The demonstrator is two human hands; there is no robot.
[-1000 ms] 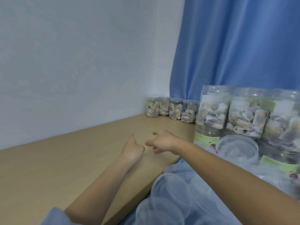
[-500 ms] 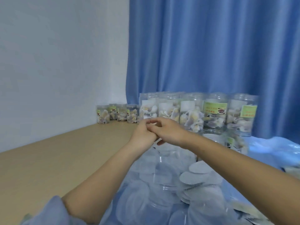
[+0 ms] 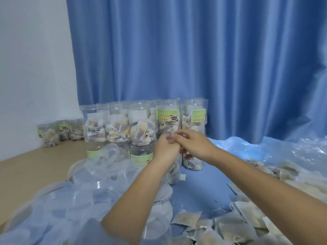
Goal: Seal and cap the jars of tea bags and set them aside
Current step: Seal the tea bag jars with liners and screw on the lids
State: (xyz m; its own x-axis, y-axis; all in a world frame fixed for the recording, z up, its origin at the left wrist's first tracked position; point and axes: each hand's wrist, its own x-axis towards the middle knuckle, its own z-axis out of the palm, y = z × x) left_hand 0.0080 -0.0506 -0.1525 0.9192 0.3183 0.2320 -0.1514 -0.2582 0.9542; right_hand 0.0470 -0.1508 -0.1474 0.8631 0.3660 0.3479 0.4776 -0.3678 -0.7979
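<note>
Left hand [image 3: 165,150] and right hand [image 3: 193,145] meet fingertip to fingertip above one open jar [image 3: 174,172] of tea bags, pinching something small and pale; what it is, cannot tell. Behind that jar: five capped tall jars [image 3: 138,124] in a row. Left of it, loose clear lids [image 3: 99,165], uncounted. Right, loose tea bags [image 3: 247,220].

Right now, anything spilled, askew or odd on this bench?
Loose pale paper tea bags lie scattered over the blue plastic sheet at lower right, outside any jar. Clear plastic lids are heaped unevenly at lower left. The filled clear jars behind stand upright. Both hands meet above one jar.
</note>
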